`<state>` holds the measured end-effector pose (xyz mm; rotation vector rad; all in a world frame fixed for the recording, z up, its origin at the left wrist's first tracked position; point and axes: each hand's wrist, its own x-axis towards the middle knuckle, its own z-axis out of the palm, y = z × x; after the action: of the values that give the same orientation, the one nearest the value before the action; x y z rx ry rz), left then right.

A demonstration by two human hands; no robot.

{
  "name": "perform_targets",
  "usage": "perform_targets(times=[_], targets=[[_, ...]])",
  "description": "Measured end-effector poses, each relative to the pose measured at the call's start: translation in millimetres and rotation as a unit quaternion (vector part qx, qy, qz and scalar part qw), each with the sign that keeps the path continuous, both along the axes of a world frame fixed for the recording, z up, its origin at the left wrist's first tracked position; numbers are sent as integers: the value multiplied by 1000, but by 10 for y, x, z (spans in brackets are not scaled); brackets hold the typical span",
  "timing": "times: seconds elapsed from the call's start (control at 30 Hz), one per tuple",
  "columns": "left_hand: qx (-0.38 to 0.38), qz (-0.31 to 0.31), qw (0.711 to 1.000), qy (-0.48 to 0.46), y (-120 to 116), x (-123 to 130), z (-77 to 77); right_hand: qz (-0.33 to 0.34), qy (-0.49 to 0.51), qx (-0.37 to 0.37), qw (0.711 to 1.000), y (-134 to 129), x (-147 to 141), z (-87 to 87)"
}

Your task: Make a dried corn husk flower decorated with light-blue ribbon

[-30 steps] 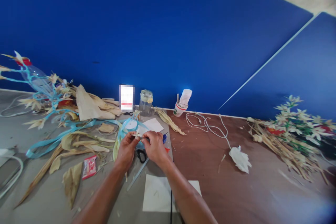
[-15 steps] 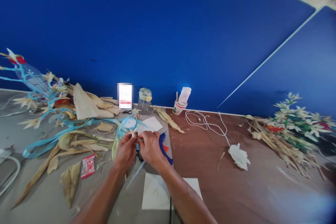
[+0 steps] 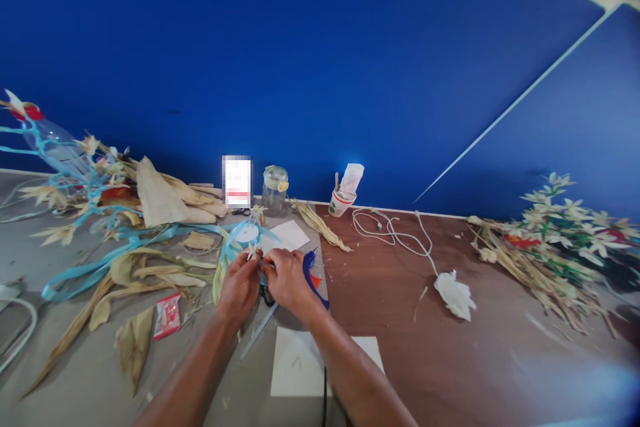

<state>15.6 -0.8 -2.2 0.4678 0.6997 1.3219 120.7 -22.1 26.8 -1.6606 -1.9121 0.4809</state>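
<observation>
On my feed, both forearms reach up from the bottom edge, wrists angled inward, and the fingertips meet just left of the frame's centre, below its middle. My left hand [image 3: 240, 287] pinches a small pale flower [image 3: 252, 251] at its fingertips; my right hand [image 3: 287, 278] curls its fingers close beside it (whether it grips anything, I can't tell). Compared with a second ago, more of the blue glue gun [image 3: 309, 265] shows right of that hand, and the black scissors handle [image 3: 267, 295] is more covered.
</observation>
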Motion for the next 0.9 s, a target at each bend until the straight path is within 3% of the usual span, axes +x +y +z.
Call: perform_targets(times=[0.3, 0.53, 0.9], targets=[[39, 0, 998, 43, 7, -2, 3, -4, 61, -7, 998, 14, -2, 15], [36, -5, 995, 92, 37, -15, -28, -29, 206, -3, 978, 60, -52, -167], [-12, -13, 999, 32, 40, -12, -31, -42, 316, -13, 948, 59, -110, -265]])
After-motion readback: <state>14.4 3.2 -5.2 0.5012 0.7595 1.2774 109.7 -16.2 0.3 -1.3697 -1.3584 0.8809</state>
